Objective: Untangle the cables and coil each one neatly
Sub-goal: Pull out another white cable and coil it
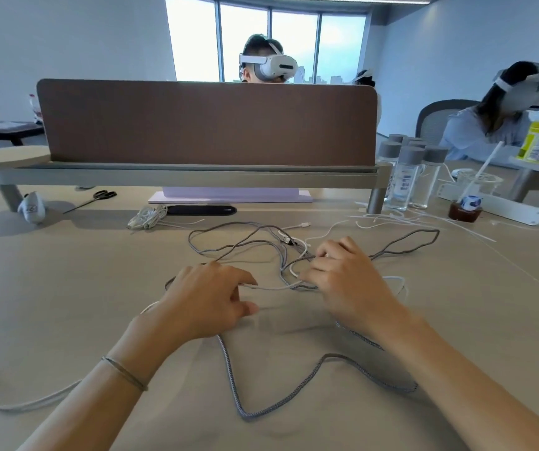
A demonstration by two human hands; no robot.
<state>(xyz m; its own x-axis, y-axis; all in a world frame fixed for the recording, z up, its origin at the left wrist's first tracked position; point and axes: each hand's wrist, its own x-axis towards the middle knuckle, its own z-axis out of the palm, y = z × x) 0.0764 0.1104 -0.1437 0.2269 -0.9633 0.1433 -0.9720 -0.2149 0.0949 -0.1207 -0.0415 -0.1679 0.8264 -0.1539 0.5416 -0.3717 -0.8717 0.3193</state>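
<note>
The grey braided fabric cable [294,398] loops across the light wood bench [66,288] nearest the viewer and runs up under both hands into the knot of crossed cables [289,255]. Left of the knot, the left hand [206,301] pinches the thin white cable [271,287] between curled fingers; just right of it, the right hand [346,275] curls its fingers on strands at the knot, though which strand that grip holds cannot be told. Risk: pulling the white cable sideways while grey loops cross it would likely tighten the knot rather than free it, and a connector end [286,239] beyond the knot could snag. Open bench lies left of the knot. To its right and beyond, loose white cable ties [401,219] crowd the surface. A coiled white cable bundle [148,217] lies beyond the knot, before the brown divider panel [206,122].
</note>
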